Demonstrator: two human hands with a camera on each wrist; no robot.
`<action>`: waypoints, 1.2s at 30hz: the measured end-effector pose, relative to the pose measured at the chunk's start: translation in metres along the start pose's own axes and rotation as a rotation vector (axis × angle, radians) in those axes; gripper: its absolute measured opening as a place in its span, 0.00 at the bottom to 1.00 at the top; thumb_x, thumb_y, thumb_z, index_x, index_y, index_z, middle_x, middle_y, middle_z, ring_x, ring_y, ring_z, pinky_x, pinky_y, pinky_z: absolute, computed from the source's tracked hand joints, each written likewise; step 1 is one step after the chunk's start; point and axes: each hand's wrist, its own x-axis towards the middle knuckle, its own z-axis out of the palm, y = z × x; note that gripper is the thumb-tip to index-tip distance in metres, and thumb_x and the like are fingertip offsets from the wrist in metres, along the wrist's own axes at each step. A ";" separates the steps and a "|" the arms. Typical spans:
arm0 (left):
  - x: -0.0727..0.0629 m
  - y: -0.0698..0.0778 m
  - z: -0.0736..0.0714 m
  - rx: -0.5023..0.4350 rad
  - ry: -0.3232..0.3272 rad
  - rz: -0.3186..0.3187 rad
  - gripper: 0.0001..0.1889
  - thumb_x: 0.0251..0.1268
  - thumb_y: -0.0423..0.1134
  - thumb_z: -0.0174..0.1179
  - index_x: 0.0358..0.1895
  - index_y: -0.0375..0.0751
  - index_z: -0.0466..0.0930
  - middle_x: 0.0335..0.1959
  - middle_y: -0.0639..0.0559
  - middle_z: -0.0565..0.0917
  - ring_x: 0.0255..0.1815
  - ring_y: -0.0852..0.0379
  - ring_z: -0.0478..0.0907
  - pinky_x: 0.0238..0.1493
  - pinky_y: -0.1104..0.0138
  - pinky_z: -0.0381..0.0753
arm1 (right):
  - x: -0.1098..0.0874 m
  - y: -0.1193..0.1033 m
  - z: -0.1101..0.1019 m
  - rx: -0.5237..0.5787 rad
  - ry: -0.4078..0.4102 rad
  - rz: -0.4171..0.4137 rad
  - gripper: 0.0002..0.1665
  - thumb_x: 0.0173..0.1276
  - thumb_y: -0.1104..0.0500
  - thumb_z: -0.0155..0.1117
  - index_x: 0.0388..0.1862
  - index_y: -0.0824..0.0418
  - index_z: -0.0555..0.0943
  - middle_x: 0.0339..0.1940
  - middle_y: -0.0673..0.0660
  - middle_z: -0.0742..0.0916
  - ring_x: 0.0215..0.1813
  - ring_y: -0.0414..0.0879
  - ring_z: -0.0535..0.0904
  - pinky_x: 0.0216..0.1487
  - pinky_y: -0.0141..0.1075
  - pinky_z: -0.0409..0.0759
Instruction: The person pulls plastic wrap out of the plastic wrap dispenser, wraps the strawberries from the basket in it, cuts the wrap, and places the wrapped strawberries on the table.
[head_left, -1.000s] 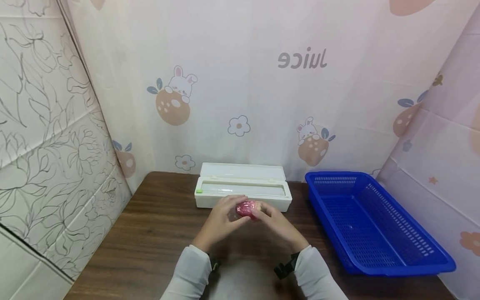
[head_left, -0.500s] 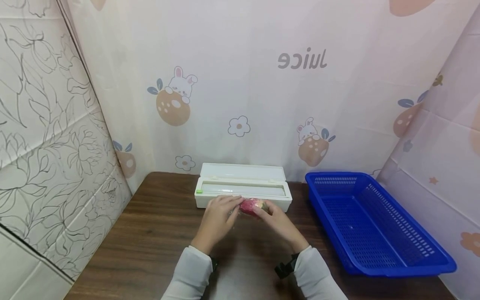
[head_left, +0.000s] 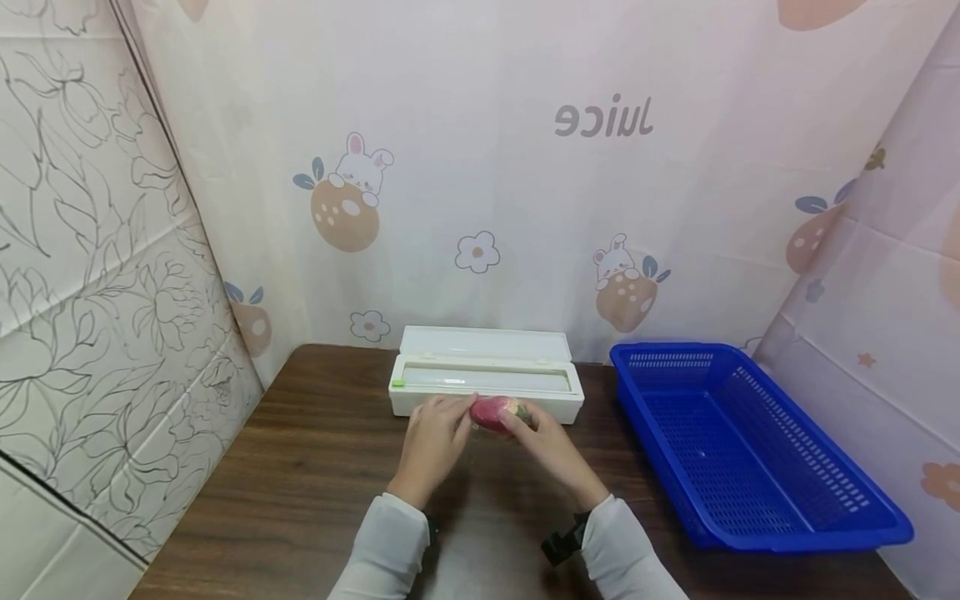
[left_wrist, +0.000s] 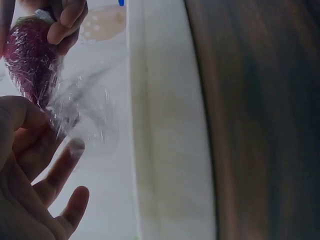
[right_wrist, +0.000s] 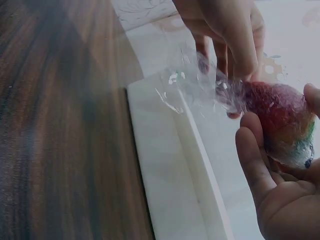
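A red fruit (head_left: 491, 412), yellowish and green toward one end, is wrapped in clear cling film just in front of the white box. My right hand (head_left: 557, 451) holds it by the green end between thumb and fingers. At the opposite end my left hand (head_left: 433, 446) pinches the gathered cling film (left_wrist: 87, 110) with thumb and fingertips. In the right wrist view the loose film (right_wrist: 202, 85) flares out past the left fingers, twisted narrow where it leaves the fruit. Both hands are raised over the table.
Behind the hands stands the white cling film box (head_left: 486, 404), lid (head_left: 486, 342) up, with a roll (head_left: 487, 379) inside. A blue plastic basket (head_left: 693, 500) sits to the right on the brown wooden table (head_left: 300, 467). Printed curtains close off the back and sides.
My left hand has drawn in from around the fruit to its left end and now pinches the film there. The right hand keeps its hold on the fruit, now turned green end right.
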 end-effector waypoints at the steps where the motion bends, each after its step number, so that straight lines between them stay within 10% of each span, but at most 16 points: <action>1: 0.000 -0.001 0.001 -0.023 -0.002 -0.011 0.14 0.71 0.37 0.60 0.56 0.45 0.86 0.50 0.54 0.88 0.50 0.51 0.80 0.54 0.48 0.74 | 0.000 0.000 0.001 0.008 0.007 0.003 0.27 0.77 0.45 0.57 0.61 0.65 0.77 0.44 0.58 0.85 0.44 0.48 0.82 0.55 0.54 0.80; 17: 0.001 -0.004 0.012 -0.175 0.001 -0.100 0.16 0.61 0.34 0.69 0.53 0.41 0.87 0.46 0.49 0.88 0.46 0.49 0.81 0.50 0.52 0.80 | 0.002 0.003 0.012 -0.007 0.084 -0.044 0.23 0.79 0.50 0.55 0.61 0.66 0.77 0.38 0.56 0.86 0.40 0.46 0.81 0.50 0.52 0.82; 25: -0.001 -0.001 0.015 -0.219 -0.009 -0.136 0.18 0.59 0.30 0.71 0.54 0.40 0.86 0.35 0.52 0.81 0.32 0.59 0.77 0.33 0.69 0.80 | -0.001 0.002 0.017 -0.058 0.107 -0.044 0.27 0.79 0.45 0.54 0.65 0.63 0.75 0.55 0.58 0.81 0.53 0.50 0.77 0.54 0.46 0.79; 36: -0.005 -0.004 0.020 -0.369 -0.085 -0.142 0.29 0.57 0.27 0.71 0.64 0.37 0.77 0.47 0.46 0.84 0.38 0.59 0.81 0.40 0.70 0.84 | 0.002 0.007 0.021 0.020 0.211 -0.051 0.24 0.74 0.46 0.63 0.55 0.61 0.69 0.52 0.60 0.84 0.51 0.46 0.80 0.49 0.40 0.81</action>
